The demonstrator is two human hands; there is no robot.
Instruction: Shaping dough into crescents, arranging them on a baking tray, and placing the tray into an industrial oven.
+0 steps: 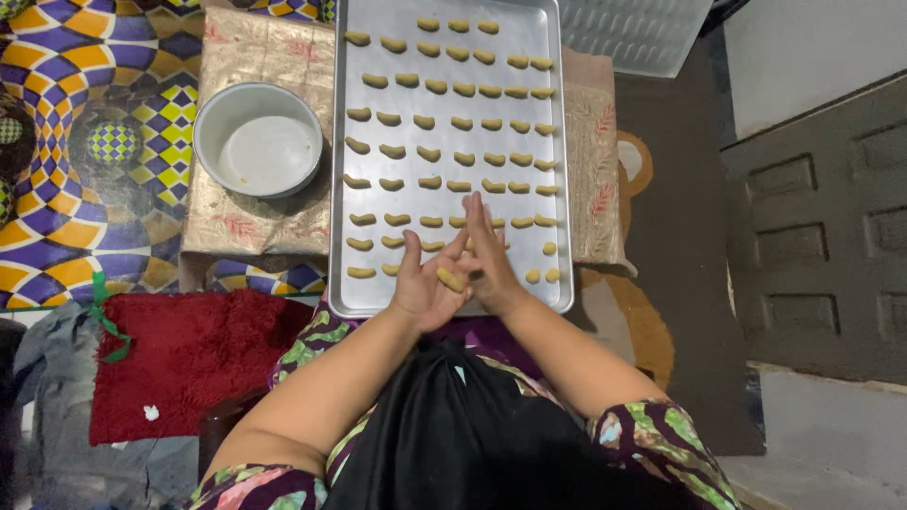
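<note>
While both hands (460, 269) press a dough piece (450, 280), rows fill the tray (539, 19); bowl (258, 139) empty.

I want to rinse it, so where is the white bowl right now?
In the head view the white bowl sits upper left, on the gold cloth, just left of the metal baking tray.

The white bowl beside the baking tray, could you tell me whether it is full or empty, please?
Almost empty: the white bowl stands upright and its bare pale bottom shows, with only a few tiny specks inside.
</note>
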